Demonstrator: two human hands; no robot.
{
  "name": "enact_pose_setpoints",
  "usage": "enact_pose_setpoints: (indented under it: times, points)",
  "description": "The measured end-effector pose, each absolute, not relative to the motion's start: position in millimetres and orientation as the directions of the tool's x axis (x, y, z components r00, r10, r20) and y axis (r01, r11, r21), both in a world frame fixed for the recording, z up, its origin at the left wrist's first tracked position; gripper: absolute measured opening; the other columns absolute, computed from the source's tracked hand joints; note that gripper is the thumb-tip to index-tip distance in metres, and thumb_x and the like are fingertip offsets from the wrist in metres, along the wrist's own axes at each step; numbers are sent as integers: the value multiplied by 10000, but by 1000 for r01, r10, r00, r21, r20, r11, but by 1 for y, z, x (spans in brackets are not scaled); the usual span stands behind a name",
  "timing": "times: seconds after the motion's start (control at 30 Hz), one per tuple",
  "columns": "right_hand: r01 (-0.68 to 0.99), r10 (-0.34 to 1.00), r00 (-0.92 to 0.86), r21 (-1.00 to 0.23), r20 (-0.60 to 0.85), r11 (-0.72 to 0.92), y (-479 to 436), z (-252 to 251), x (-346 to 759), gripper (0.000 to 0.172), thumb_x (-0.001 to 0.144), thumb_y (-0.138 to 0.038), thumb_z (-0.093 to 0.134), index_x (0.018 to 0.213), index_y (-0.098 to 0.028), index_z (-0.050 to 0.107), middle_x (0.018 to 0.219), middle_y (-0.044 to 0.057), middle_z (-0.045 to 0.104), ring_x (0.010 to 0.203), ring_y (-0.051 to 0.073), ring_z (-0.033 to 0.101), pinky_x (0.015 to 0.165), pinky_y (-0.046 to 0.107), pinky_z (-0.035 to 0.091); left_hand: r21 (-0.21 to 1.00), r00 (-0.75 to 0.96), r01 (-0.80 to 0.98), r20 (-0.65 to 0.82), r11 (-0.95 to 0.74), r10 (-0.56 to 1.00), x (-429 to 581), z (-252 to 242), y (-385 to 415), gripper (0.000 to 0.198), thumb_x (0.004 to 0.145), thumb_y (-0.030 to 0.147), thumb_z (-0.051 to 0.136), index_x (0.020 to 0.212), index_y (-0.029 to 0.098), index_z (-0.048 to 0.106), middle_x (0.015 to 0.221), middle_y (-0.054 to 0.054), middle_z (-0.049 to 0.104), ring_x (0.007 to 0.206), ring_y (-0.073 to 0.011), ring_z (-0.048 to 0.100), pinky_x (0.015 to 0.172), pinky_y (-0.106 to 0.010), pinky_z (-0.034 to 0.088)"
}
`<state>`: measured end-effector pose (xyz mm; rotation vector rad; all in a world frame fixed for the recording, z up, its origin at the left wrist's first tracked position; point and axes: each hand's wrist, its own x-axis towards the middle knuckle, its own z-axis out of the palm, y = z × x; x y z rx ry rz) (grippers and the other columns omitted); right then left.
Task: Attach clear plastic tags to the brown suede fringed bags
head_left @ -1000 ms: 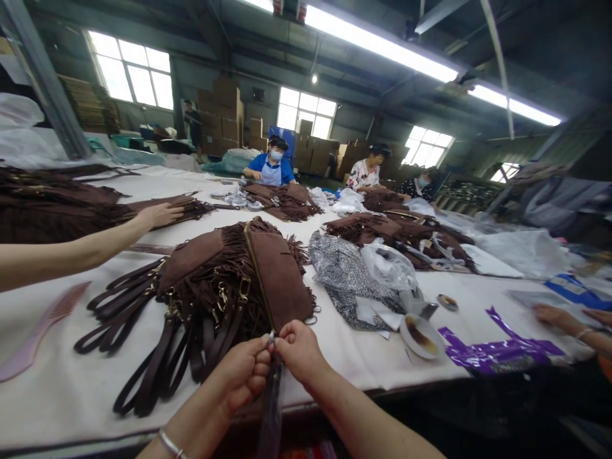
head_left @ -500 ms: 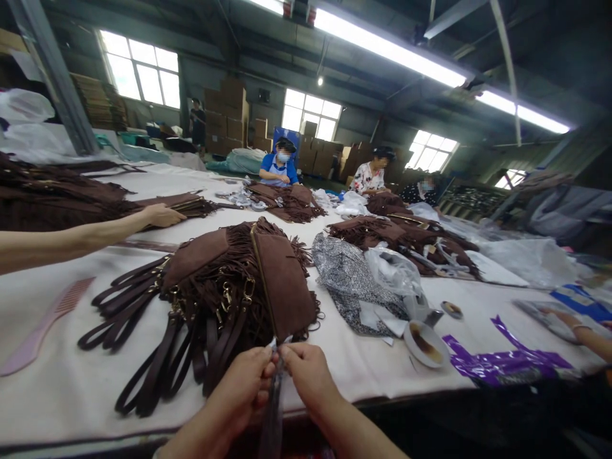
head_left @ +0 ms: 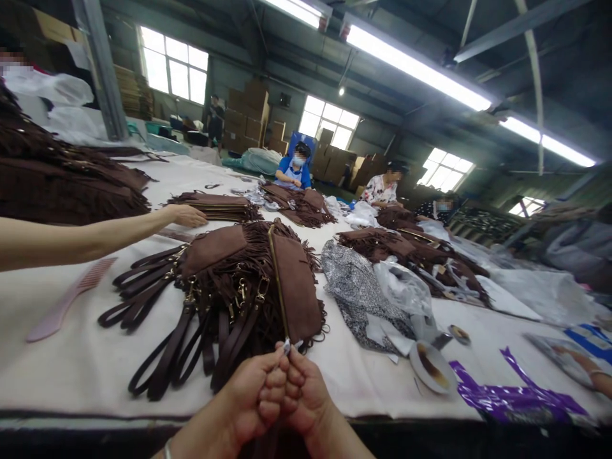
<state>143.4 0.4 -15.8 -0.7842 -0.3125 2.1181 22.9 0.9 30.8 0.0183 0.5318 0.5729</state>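
Note:
My left hand (head_left: 255,390) and my right hand (head_left: 308,392) are closed and pressed together at the table's near edge. A small white wrapped end (head_left: 287,346) pokes out between the thumbs, and part of a dark strap (head_left: 268,441) shows dimly below the fists. Just beyond lies a brown fringed pouch (head_left: 297,287) with a gold zipper, on a pile of similar pouches (head_left: 217,250). Dark wrist straps (head_left: 167,354) with gold clasps fan out from the pile toward me. Most of what my fingers grip is hidden.
A co-worker's arm (head_left: 95,241) reaches from the left to stacked pouches (head_left: 217,207). A pink comb (head_left: 71,299) lies left. To the right are a grey speckled cloth (head_left: 351,287), a white bowl (head_left: 433,368) with brown residue and purple plastic packaging (head_left: 521,392). Other people sit across the table.
My hands have drawn closer together, and the fingers have curled into fists around the strap's end. The co-worker's hand has moved right with the stacked pouches. The view has shifted left.

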Motion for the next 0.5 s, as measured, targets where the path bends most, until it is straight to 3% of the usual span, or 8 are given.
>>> enact_pose_setpoints:
  times: [0.07, 0.13, 0.2, 0.27, 0.37, 0.5]
  points:
    - [-610, 788, -432, -501, -438, -614, 1, -10, 143, 370, 838, -454, 616, 642, -189, 448, 376, -148, 173, 317, 28, 102, 341, 133, 175, 194, 739, -465, -452, 864, 499, 19, 31, 2, 377, 938, 374, 405, 628, 163, 439, 430, 125, 204, 312, -11, 127, 328, -98, 94]
    - [-568, 791, -404, -551, -460, -611, 0, -3, 146, 355, 819, -454, 633, 663, -181, 466, 399, -141, 220, 326, 24, 133, 348, 133, 174, 433, 660, -372, -499, 821, 562, 16, 29, 1, 387, 911, 446, 446, 666, 152, 504, 425, 97, 298, 312, -27, 202, 328, -119, 131]
    - [-478, 815, -367, -661, -448, -578, -2, 4, 155, 343, 785, -456, 656, 685, -169, 495, 438, -118, 318, 334, 20, 194, 349, 141, 161, 759, 476, -162, -499, 630, 724, 11, 29, 1, 424, 856, 537, 496, 690, 152, 564, 454, 39, 441, 344, -73, 340, 340, -160, 213]
    - [-326, 871, -273, -812, -409, -484, -5, 5, 169, 363, 746, -504, 660, 745, -159, 549, 482, -88, 417, 331, 24, 248, 340, 160, 165, 947, 268, 86, -321, 310, 908, 6, 32, 8, 417, 807, 553, 554, 671, 162, 595, 547, -14, 557, 477, -133, 496, 425, -201, 336]
    - [-46, 938, -34, -937, -344, -345, -5, -6, 194, 492, 672, -613, 637, 832, -148, 608, 465, -74, 443, 314, 51, 267, 335, 201, 203, 962, 60, 271, -42, 24, 997, 7, 38, 30, 300, 773, 462, 625, 704, 170, 629, 663, -26, 622, 673, -180, 574, 606, -234, 414]
    - [231, 975, 156, -954, -160, -194, -6, -26, 219, 414, 704, -582, 576, 691, -172, 631, 419, -41, 428, 398, 112, 393, 424, 244, 306, 957, -64, 289, -14, 32, 998, 30, 42, 64, 291, 711, 435, 680, 620, 170, 601, 580, -28, 587, 635, -206, 561, 575, -258, 391]
